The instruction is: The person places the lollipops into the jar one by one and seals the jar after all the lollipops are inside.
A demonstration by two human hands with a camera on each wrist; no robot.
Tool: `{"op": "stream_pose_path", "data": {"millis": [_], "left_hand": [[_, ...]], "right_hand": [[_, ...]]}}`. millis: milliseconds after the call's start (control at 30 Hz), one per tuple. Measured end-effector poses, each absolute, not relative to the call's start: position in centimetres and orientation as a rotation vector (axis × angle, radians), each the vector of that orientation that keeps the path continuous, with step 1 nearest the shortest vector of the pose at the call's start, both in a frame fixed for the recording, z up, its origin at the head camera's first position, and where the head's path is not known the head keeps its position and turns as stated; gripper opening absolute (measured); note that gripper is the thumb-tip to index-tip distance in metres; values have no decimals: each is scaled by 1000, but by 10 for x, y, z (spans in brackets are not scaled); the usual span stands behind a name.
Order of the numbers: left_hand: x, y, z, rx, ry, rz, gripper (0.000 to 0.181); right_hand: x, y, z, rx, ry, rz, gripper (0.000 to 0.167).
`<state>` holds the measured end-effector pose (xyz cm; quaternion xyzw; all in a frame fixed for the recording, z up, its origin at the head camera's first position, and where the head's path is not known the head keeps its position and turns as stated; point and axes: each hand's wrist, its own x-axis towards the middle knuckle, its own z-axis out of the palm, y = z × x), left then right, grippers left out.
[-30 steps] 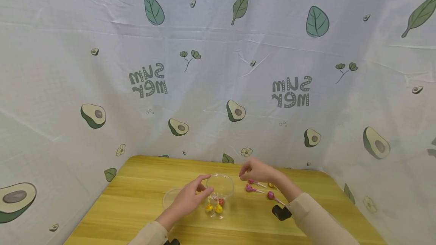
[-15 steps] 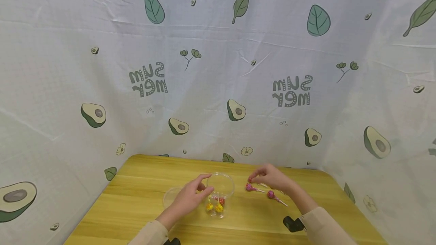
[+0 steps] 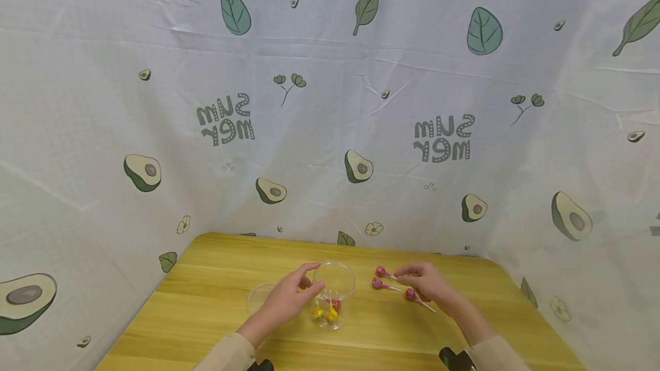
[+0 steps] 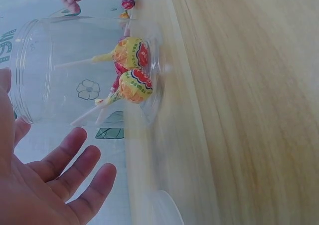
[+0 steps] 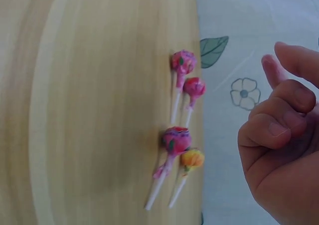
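Lollipops [image 3: 378, 283] lay lower right of centre, the left hand [image 3: 287, 296] holding the jar [image 3: 334, 298] between thumb and forefinger, likely to steady it, the loosely curled right hand [image 3: 428, 283] gripping nothing.

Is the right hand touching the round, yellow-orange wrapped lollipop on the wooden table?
Apart. The right wrist view shows a strip of pale printed cloth between the right hand and the yellow-orange lollipop.

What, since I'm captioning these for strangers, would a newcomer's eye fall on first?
Probably the clear jar on the wooden table, with the left hand at its rim and yellow-wrapped lollipops inside. Next, the loose lollipops to its right in the head view, with the right hand beside them. The avocado-printed cloth behind might also stand out.
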<state>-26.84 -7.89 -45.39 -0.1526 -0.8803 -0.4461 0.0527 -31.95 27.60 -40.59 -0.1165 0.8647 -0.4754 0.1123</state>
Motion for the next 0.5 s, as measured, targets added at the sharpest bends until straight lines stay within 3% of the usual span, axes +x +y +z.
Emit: {"op": "stream_pose_path", "data": {"millis": [500], "left_hand": [[-268, -79, -454, -472, -2673, -1374, 61]], "right_hand": [[-315, 302, -436, -175, 2534, -1546, 42]]}}
